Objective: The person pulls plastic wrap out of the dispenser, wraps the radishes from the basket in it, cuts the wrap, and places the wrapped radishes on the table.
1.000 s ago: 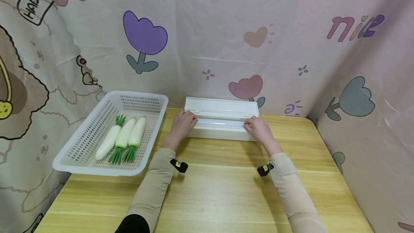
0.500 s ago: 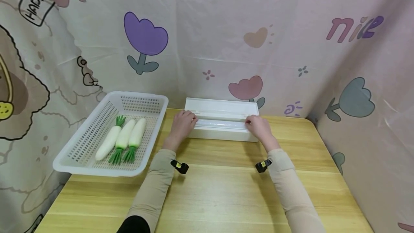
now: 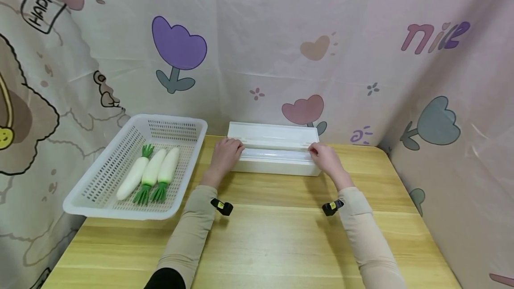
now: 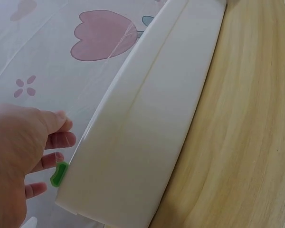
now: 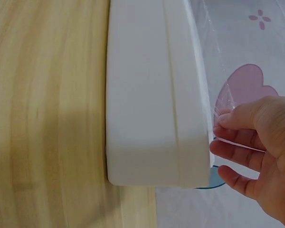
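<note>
A long white cling film dispenser [image 3: 277, 167] stands near the back of the table with its lid [image 3: 273, 134] raised behind. Clear cling film [image 3: 277, 154] shows along its open top. At the left end, my left hand [image 3: 225, 157] pinches the film's edge between thumb and forefinger, the other fingers loosely bent. My right hand [image 3: 327, 159] pinches the film at the right end, and a thin sheet [image 5: 217, 52] stretches from those fingertips in the right wrist view. A small green slider [image 4: 60, 174] sits on the dispenser's end below my left fingers.
On the left, a white perforated basket [image 3: 76, 206] holds three white radishes [image 3: 168, 166] with green tops. The wooden table [image 3: 265, 244] reaches back to a printed curtain [image 3: 249, 48], which also hangs along both sides.
My right hand has slid a little to the right along the dispenser's top, out to its end. My left hand has stayed at the left end. The head view has shifted slightly.
</note>
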{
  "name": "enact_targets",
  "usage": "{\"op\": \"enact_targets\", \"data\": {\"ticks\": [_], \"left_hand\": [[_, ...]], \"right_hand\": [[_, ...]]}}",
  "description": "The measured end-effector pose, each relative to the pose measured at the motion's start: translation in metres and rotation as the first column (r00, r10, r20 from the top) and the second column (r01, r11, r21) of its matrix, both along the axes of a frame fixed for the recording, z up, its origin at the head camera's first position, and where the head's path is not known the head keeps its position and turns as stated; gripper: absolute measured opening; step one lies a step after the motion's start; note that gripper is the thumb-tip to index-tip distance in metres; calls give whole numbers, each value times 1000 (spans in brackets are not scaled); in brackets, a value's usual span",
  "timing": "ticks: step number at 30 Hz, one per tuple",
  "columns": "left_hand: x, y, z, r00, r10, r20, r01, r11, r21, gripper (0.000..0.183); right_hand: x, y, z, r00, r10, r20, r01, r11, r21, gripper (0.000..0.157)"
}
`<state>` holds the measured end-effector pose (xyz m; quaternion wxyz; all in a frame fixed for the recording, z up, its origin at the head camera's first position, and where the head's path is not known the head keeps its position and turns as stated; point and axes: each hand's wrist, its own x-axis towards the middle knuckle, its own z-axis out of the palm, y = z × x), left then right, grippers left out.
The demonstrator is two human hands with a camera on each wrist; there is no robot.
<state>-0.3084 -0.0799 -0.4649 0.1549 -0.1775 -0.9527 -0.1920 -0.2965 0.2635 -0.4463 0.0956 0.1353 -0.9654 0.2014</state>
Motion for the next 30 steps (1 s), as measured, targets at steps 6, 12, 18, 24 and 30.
{"op": "enact_targets", "data": {"ticks": [6,12,18,24,30], "left_hand": [[0,2,1,1000,10,26,-9,1000,-7,19],[-2,4,6,998,9,59,-8,1000,-21,22],[-2,5,12,997,12,82,-11,1000,-12,26],[-1,5,17,998,6,67,-5,1000,-8,28],[0,4,23,998,-2,60,2,1000,-7,27]], "right_hand": [[1,4,5,998,2,58,5,994,-111,17],[1,7,9,995,2,98,16,984,-178,17],[-2,10,14,992,19,124,11,972,-233,18],[-2,12,20,988,60,145,-17,958,-287,20],[-1,11,26,987,71,146,-27,959,-282,22]]}}
